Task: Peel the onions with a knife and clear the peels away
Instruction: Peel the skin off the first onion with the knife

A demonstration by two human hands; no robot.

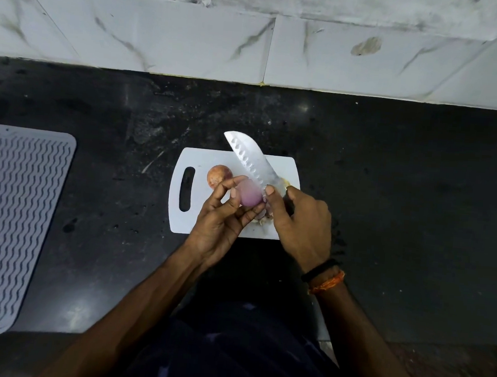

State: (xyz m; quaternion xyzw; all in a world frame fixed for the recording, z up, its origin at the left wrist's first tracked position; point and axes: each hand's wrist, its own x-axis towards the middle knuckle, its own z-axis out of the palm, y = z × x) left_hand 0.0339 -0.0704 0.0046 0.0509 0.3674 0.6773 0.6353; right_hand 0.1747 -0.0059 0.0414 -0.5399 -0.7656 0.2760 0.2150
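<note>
The step in hand looks like the peeling of one onion, and it seems nearly done: the peeled onion [251, 196] shows smooth pale purple flesh with no dry skin visible on the side facing the camera. The left hand [224, 219] cradles it, fingers curled round it from below and the thumb laid over its top, lifted a little above the white cutting board [202, 158]. The right hand [301, 221] is wrapped round the handle of the knife [248, 156], with its thumb pressed forward against the onion's right end; the broad blade slants up and away to the left, its heel touching or just beside the onion (which of the two I cannot tell). The next move probably calls for pinching off the last scrap at that end between thumb and blade, then setting this onion down and taking up the unpeeled onion [219, 176], which lies on the board just beyond the left fingertips. A few loose peels [264, 217] sit on the board under the hands, not yet cleared from the dark desk [390, 168].
</note>
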